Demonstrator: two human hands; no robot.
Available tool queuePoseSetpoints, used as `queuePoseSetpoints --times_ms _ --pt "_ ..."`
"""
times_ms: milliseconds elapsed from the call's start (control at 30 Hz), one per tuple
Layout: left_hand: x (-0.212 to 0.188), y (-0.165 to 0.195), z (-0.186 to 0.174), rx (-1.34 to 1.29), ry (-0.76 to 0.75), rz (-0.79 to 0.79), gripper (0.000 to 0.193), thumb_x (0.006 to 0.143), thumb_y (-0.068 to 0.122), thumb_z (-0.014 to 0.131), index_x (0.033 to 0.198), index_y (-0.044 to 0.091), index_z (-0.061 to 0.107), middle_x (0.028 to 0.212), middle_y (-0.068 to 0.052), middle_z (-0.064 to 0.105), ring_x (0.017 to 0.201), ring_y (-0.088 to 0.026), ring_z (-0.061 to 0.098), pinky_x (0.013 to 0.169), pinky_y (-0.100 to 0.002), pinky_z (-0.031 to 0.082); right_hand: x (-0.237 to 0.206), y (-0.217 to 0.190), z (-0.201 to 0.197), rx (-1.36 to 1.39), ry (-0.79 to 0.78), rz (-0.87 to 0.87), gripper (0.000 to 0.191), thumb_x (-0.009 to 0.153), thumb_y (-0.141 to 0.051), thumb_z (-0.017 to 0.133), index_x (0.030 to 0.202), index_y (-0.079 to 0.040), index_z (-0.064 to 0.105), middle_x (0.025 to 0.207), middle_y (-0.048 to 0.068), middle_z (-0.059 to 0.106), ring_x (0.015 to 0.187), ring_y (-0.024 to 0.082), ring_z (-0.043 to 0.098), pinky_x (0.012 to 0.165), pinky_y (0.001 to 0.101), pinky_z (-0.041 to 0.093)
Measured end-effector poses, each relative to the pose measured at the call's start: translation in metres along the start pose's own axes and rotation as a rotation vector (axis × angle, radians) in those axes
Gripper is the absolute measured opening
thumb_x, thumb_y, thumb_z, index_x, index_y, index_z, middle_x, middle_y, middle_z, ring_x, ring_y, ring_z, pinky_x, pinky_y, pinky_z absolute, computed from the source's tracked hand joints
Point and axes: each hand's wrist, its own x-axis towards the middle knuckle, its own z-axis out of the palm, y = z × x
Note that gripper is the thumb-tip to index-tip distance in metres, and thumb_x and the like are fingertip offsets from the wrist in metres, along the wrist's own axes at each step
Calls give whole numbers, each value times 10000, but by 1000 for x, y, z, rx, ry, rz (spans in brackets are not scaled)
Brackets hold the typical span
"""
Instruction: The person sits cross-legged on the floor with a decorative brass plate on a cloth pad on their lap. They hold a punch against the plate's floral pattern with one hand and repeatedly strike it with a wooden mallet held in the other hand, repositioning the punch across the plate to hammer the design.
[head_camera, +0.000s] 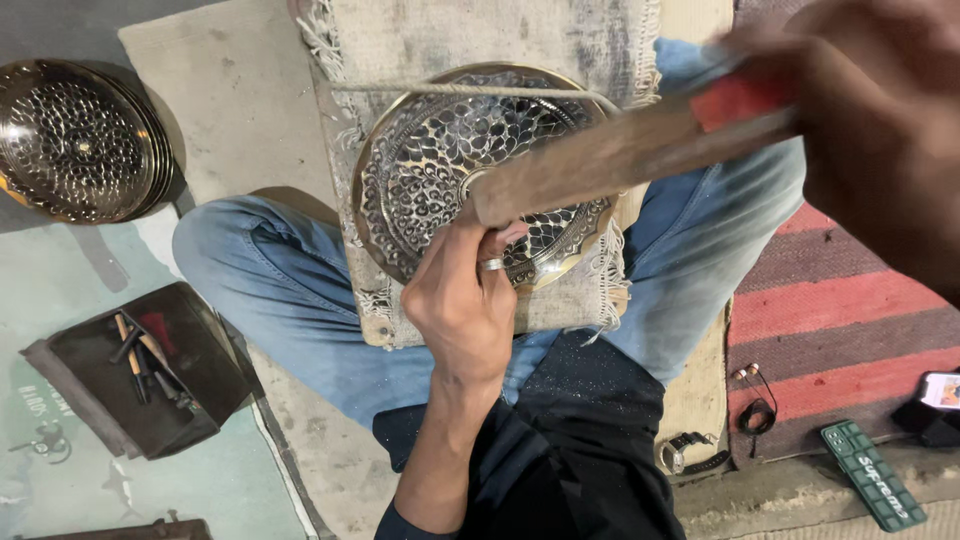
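A round brass plate (430, 150) with a dense engraved leaf pattern lies on a cloth-covered board (440, 40) across my lap. My left hand (465, 295), a ring on one finger, is closed just below the plate's middle, fingertips pinched on a small tool that is mostly hidden. My right hand (880, 130), blurred at the upper right, grips a wooden mallet (610, 155) with a red band on its handle. The mallet's head is over the plate's centre, just above my left fingers.
A stack of similar brass plates (80, 140) sits at the upper left. A dark tray of small tools (140, 365) lies on the floor at left. On the striped rug at right are a wristwatch (690, 455), earphones (755, 400), a green phone case (872, 475) and a phone (940, 390).
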Motion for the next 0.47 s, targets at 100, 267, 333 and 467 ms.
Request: queuePoseSetpoints --times_ms 100,267,333,467 --pt "1 1 -1 -9 32 37 387 908 -182 627 1255 -10 642 1048 -127 749 978 -211 793 824 -300 663 2 -4 -3 -18 49 -10 268 1052 99 656 1299 25 582 1140 166 681 1031 239 715 881 302 574" --pt "2 2 -2 -2 32 24 365 895 -176 642 1219 -7 658 1016 -123 754 928 -202 790 784 -308 648 10 -14 -4 -5 94 -24 346 1021 206 664 1303 24 581 1174 173 677 1042 260 714 881 304 580" --pt "2 1 -1 14 37 22 315 913 -167 663 1177 4 661 1014 -120 758 920 -200 788 772 -309 640 13 -20 -8 -59 47 -11 343 980 161 709 1265 3 601 1135 172 682 1023 268 720 865 322 580" --pt "-1 -4 -2 39 53 43 279 927 -144 690 1156 13 665 1005 -112 758 907 -199 787 762 -313 636 20 -36 -13 -73 32 59 419 885 154 714 1266 14 612 1118 203 686 1031 300 718 883 374 584"
